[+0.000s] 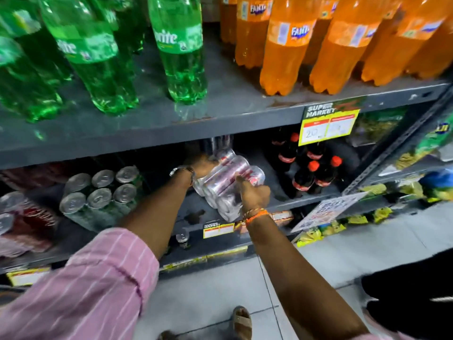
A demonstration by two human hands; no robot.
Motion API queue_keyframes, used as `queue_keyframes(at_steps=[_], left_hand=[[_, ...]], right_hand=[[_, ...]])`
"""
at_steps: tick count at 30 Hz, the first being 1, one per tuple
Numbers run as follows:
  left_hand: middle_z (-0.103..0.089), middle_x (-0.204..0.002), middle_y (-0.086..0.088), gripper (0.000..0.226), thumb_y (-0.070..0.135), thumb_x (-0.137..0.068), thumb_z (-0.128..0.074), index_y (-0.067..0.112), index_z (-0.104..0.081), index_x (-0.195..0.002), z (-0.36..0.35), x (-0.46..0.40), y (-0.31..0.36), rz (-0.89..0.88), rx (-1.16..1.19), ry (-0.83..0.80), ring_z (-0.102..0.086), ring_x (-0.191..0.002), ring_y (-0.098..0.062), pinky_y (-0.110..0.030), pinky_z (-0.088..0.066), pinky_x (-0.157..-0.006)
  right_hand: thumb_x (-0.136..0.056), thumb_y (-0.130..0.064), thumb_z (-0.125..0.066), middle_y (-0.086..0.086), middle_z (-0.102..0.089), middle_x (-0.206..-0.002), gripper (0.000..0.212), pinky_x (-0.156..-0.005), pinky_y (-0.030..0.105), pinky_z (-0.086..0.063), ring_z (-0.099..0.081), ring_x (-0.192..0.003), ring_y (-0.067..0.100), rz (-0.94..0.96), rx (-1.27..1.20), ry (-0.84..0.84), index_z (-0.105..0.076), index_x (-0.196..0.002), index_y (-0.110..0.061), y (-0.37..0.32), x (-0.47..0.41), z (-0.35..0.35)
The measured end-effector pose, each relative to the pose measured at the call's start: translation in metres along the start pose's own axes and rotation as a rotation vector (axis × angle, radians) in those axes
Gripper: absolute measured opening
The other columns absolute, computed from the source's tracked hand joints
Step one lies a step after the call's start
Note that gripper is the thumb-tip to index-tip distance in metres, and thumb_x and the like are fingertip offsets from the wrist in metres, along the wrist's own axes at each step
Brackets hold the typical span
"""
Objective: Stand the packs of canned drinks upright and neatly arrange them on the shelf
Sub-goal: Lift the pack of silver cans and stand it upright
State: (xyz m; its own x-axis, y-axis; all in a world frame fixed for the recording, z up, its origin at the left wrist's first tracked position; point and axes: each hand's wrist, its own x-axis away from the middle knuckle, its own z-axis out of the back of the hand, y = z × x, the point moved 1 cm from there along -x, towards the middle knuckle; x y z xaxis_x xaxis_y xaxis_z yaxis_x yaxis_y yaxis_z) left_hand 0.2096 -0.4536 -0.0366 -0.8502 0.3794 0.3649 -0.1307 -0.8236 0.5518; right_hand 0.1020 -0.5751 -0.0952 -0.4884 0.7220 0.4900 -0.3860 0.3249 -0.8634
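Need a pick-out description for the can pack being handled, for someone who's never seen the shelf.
On the grey shelf under the green bottles and orange bottles, look between the upright green can pack and the red-capped cola bottles. The silver-and-red can pack lies tilted in both hands, unlike its upright neighbour.

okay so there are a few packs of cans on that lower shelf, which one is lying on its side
The silver-and-red pack held by both hands, left hand and right hand. Its cans lie tilted sideways; the green pack to its left stands upright, tops showing.

Left hand (204, 165) partly hidden behind the can pack (225, 185)
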Motion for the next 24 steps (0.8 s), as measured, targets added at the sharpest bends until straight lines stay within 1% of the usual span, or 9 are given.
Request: queue_keyframes(at_steps=[2,5,6,9,13,15,19,22,24], left_hand=[[-0.067,-0.118,-0.007,0.048,0.056,-0.086,-0.058,0.020,-0.066,-0.116,-0.002,0.003,-0.011,0.036,0.145,0.041,-0.060,-0.100,-0.018,-0.023,-0.036,-0.078],[-0.066,-0.104,-0.002,0.033,0.032,-0.086,-0.070,0.013,-0.068,-0.112,-0.009,0.011,-0.021,0.062,0.376,0.102,-0.063,-0.104,-0.016,-0.022,-0.041,-0.083],[-0.067,-0.102,0.001,0.030,0.035,-0.083,-0.072,0.014,-0.070,-0.104,-0.011,0.013,-0.024,0.082,0.413,0.122,-0.063,-0.099,-0.015,-0.025,-0.045,-0.083],[-0.076,-0.091,-0.009,0.068,0.065,-0.050,-0.071,0.004,-0.072,-0.081,-0.012,0.021,-0.040,0.175,0.475,0.187,-0.071,-0.082,-0.023,-0.036,-0.055,-0.076],[-0.063,-0.070,-0.010,0.067,0.068,-0.035,-0.074,0.006,-0.058,-0.056,-0.016,0.024,-0.059,0.211,0.576,0.305,-0.053,-0.061,-0.018,-0.033,-0.039,-0.063],[-0.069,-0.074,-0.008,0.080,0.074,-0.029,-0.080,0.004,-0.062,-0.065,-0.018,0.020,-0.067,0.157,0.608,0.360,-0.060,-0.065,-0.020,-0.037,-0.050,-0.066],[-0.074,-0.096,-0.008,0.063,0.051,-0.043,-0.084,0.012,-0.062,-0.088,-0.017,0.031,-0.058,0.146,0.640,0.431,-0.072,-0.092,-0.027,-0.048,-0.059,-0.085],[-0.068,-0.095,-0.001,0.059,0.029,-0.055,-0.087,0.012,-0.051,-0.098,-0.027,0.047,-0.048,0.091,0.640,0.474,-0.067,-0.094,-0.025,-0.044,-0.057,-0.088],[-0.062,-0.091,0.008,0.062,0.031,-0.055,-0.086,0.015,-0.046,-0.100,-0.040,0.055,-0.051,0.049,0.633,0.485,-0.066,-0.094,-0.025,-0.043,-0.056,-0.086]], right_hand=[[-0.057,-0.045,-0.090,0.014,-0.071,-0.097,0.071,-0.081,0.042,-0.059,-0.063,-0.084,0.025,-0.004,0.054,-0.006,-0.070,-0.101,0.007,-0.005,-0.007,0.004],[-0.040,-0.051,-0.091,0.012,-0.073,-0.102,0.084,-0.086,0.042,-0.062,-0.073,-0.092,0.028,-0.005,0.129,-0.071,-0.070,-0.102,0.001,-0.015,-0.019,0.009],[-0.030,-0.054,-0.089,0.011,-0.075,-0.103,0.090,-0.085,0.044,-0.063,-0.075,-0.091,0.028,0.000,0.146,-0.110,-0.070,-0.100,-0.001,-0.017,-0.026,0.009],[-0.020,-0.048,-0.090,0.011,-0.080,-0.084,0.073,-0.074,0.053,-0.065,-0.078,-0.075,0.029,0.037,0.184,-0.239,-0.074,-0.073,-0.002,-0.011,-0.056,0.006],[-0.024,-0.037,-0.092,0.009,-0.080,-0.074,0.057,-0.069,0.056,-0.064,-0.078,-0.072,0.027,0.124,0.172,-0.336,-0.076,-0.068,-0.004,-0.028,-0.052,0.004],[-0.028,-0.032,-0.093,0.007,-0.080,-0.077,0.054,-0.071,0.052,-0.066,-0.078,-0.075,0.025,0.194,0.174,-0.352,-0.077,-0.074,-0.008,-0.045,-0.038,0.005],[-0.060,-0.011,-0.093,-0.003,-0.076,-0.084,0.033,-0.074,0.025,-0.063,-0.073,-0.079,0.014,0.342,0.235,-0.415,-0.074,-0.087,-0.017,-0.068,-0.022,0.013],[-0.045,-0.032,-0.095,0.002,-0.077,-0.109,0.076,-0.094,0.034,-0.061,-0.073,-0.101,0.016,0.461,0.298,-0.440,-0.073,-0.114,-0.009,-0.063,-0.032,0.014],[-0.035,-0.045,-0.091,0.003,-0.077,-0.115,0.096,-0.099,0.040,-0.059,-0.073,-0.107,0.018,0.537,0.329,-0.475,-0.070,-0.122,-0.010,-0.049,-0.050,0.012]])
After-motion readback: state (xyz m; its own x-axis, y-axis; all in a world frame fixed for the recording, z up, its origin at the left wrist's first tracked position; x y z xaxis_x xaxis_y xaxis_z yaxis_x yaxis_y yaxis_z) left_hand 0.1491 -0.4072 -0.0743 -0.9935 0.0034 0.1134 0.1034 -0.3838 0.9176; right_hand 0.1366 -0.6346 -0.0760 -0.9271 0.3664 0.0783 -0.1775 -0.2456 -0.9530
